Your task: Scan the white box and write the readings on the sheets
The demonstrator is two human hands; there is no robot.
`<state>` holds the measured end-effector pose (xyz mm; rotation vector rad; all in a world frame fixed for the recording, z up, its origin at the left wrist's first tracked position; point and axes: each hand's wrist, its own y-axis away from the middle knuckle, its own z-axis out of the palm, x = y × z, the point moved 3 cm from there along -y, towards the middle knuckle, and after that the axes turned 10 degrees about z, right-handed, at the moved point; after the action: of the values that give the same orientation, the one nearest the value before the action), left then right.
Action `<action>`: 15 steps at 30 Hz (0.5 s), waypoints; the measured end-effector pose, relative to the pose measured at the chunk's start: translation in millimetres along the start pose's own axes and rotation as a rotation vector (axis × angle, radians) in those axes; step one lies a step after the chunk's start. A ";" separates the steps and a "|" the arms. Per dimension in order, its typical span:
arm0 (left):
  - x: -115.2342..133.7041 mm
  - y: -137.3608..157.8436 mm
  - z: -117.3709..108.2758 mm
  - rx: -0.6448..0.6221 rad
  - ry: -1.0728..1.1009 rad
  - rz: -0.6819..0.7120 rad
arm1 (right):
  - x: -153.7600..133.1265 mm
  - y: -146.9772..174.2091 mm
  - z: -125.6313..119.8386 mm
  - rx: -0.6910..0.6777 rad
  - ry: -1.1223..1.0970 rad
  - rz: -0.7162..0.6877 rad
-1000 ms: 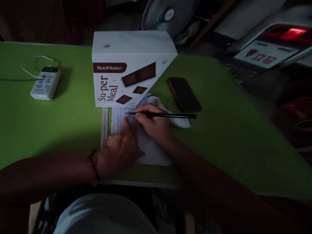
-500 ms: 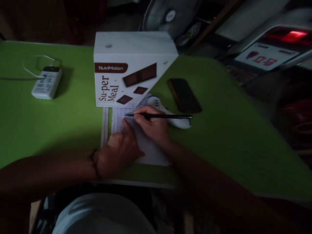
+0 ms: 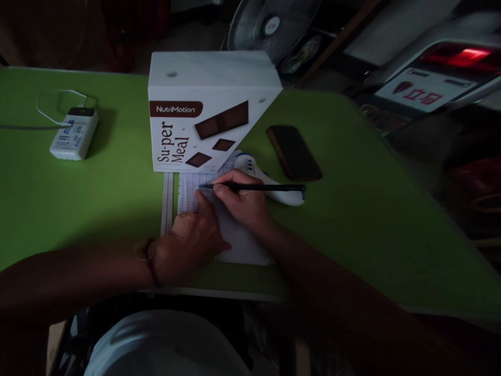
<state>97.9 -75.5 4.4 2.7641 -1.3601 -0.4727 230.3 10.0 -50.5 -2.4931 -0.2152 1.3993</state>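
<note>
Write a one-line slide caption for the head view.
Right hand writes with a black pen on a printed sheet pinned by the left hand, beside a white box on a green table.

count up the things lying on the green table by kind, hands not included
box: 1
sheet of paper: 1
pen, held in the right hand: 1
phone: 1
white handheld device with blue trim: 1
white power bank with cable: 1
total: 6
The left hand lies flat on the paper.
</note>
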 end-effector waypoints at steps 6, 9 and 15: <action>-0.4 -3.8 1.6 -0.046 0.070 0.004 | -0.5 -0.2 0.2 0.013 0.011 0.022; -1.4 -5.2 1.0 -0.052 0.108 -0.016 | -1.1 -0.5 0.8 -0.006 0.005 0.023; -0.1 -2.2 1.2 0.000 0.090 -0.018 | -2.6 -1.0 0.7 0.017 -0.059 0.002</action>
<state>99.3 -73.9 2.9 2.7637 -1.3168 -0.3444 228.4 10.5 -48.4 -2.4412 -0.2114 1.4707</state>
